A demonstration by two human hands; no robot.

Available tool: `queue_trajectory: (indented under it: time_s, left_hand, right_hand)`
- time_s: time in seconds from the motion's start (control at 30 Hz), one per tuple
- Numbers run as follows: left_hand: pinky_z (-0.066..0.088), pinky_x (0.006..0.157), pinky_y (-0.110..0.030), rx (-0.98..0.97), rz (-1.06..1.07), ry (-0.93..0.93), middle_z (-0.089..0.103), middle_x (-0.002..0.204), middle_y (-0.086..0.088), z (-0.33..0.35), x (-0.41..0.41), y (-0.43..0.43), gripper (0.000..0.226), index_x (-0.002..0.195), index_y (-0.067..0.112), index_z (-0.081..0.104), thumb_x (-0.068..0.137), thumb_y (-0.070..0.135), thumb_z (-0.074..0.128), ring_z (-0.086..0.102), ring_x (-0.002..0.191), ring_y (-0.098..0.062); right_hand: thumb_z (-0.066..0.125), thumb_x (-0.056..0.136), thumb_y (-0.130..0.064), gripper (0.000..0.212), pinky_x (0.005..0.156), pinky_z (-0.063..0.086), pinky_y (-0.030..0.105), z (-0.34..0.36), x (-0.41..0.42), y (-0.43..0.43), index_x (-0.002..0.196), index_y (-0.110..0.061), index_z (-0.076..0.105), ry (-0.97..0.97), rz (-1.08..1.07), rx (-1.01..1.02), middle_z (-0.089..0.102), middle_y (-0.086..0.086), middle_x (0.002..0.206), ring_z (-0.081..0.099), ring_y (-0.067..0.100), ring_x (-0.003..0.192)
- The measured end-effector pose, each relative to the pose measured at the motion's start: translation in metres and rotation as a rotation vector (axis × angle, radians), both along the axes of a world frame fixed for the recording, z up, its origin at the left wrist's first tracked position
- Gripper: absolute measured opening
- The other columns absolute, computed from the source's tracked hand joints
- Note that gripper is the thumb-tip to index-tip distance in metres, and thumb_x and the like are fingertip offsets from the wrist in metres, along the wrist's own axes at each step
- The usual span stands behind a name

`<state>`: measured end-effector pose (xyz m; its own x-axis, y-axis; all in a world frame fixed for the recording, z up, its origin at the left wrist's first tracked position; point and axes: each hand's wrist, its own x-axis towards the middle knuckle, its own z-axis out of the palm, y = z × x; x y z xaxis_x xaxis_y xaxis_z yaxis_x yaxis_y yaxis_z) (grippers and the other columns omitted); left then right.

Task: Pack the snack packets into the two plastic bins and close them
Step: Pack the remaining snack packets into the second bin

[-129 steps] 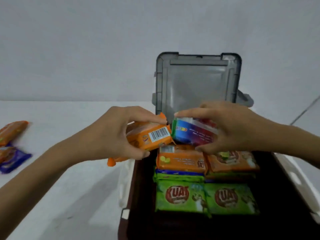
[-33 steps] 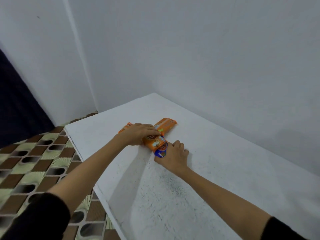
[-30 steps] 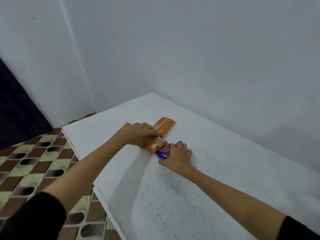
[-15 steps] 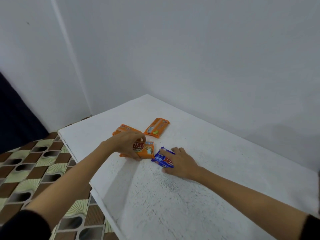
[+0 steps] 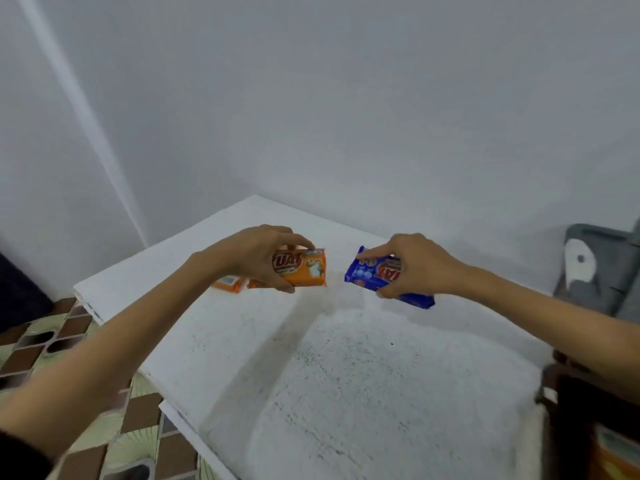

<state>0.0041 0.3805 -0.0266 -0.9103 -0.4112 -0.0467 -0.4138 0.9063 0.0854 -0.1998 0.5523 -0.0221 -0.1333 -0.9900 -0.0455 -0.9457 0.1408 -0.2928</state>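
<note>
Left hand (image 5: 254, 259) grips orange packet (image 5: 310, 273) (right hand (image 5: 417, 268): blue packet (image 5: 363, 277)).

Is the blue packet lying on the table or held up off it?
Held up. The right hand grips the blue packet between fingers and thumb, and it appears clear of the white table.

Table (image 5: 346, 393) stands in a corner, with wall (image 5: 346, 116) behind it and floor (image 5: 69, 341) to its left.

Left hand (image 5: 256, 261) grips the left packet (image 5: 308, 273) above the far part of the table. Right hand (image 5: 415, 265) grips the right packet (image 5: 363, 277) at the same level, to the right and clear of the first.

Loose packets (image 5: 228, 284) lie on the table below the left hand, near the left edge.

Bin (image 5: 557, 386) sits at the near right, cut off by the frame. Lid (image 5: 602, 271) stands behind it.
</note>
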Motion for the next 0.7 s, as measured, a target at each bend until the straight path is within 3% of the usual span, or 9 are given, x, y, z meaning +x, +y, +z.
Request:
queue_trajectory:
  time_s: [0.27, 0.43, 0.5, 0.6, 0.7]
  left_hand:
    - [0.03, 0.064, -0.007, -0.122, -0.423, 0.038, 0.049, 0.104, 0.019, 0.06, -0.085, 0.11, 0.078, 0.131, 0.041, 0.04, 0.062, 0.064, 0.067, 0.047, 0.085, -0.002]
    - [0.031, 0.061, -0.006, -0.014, -0.63, 0.045, 0.05, 0.1, 0.025, 0.061, -0.118, 0.185, 0.075, 0.124, 0.049, 0.039, 0.055, 0.075, 0.051, 0.051, 0.082, 0.009]
    - [0.032, 0.059, -0.004, 0.032, -0.723, 0.021, 0.051, 0.099, 0.025, 0.055, -0.129, 0.216, 0.075, 0.124, 0.049, 0.039, 0.055, 0.077, 0.051, 0.049, 0.082, 0.014]
    - [0.036, 0.065, -0.001, 0.067, -0.866, -0.023, 0.048, 0.097, 0.03, 0.044, -0.139, 0.258, 0.076, 0.124, 0.049, 0.038, 0.056, 0.078, 0.055, 0.047, 0.083, 0.019]
    - [0.038, 0.062, -0.003, 0.08, -0.927, -0.086, 0.051, 0.104, 0.027, 0.026, -0.14, 0.289, 0.08, 0.129, 0.05, 0.031, 0.057, 0.079, 0.053, 0.052, 0.089, 0.008]
  right_hand:
    - [0.075, 0.068, -0.039, 0.064, 0.083, 0.049, 0.032, 0.048, -0.027, 0.14, 0.127, -0.047, 0.049, 0.045, -0.11, -0.07, 0.054, -0.005, 0.106, 0.054, 0.012, 0.091]
    - [0.07, 0.056, -0.055, 0.062, 0.075, 0.047, 0.025, 0.054, -0.029, 0.243, 0.112, -0.065, 0.045, 0.007, -0.204, -0.04, 0.058, -0.008, 0.105, 0.056, 0.006, 0.085]
    - [0.064, 0.055, -0.058, 0.067, 0.073, 0.051, 0.027, 0.048, -0.029, 0.279, 0.118, -0.063, 0.044, -0.023, -0.241, -0.034, 0.058, -0.012, 0.103, 0.057, 0.004, 0.085]
    - [0.058, 0.054, -0.062, 0.078, 0.073, 0.052, 0.027, 0.03, -0.026, 0.325, 0.126, -0.063, 0.028, -0.02, -0.301, 0.022, 0.053, -0.018, 0.102, 0.057, 0.002, 0.086]
    - [0.057, 0.057, -0.061, 0.078, 0.082, 0.05, 0.024, 0.012, -0.02, 0.363, 0.129, -0.062, 0.025, -0.058, -0.335, 0.117, 0.045, -0.024, 0.11, 0.052, -0.001, 0.098]
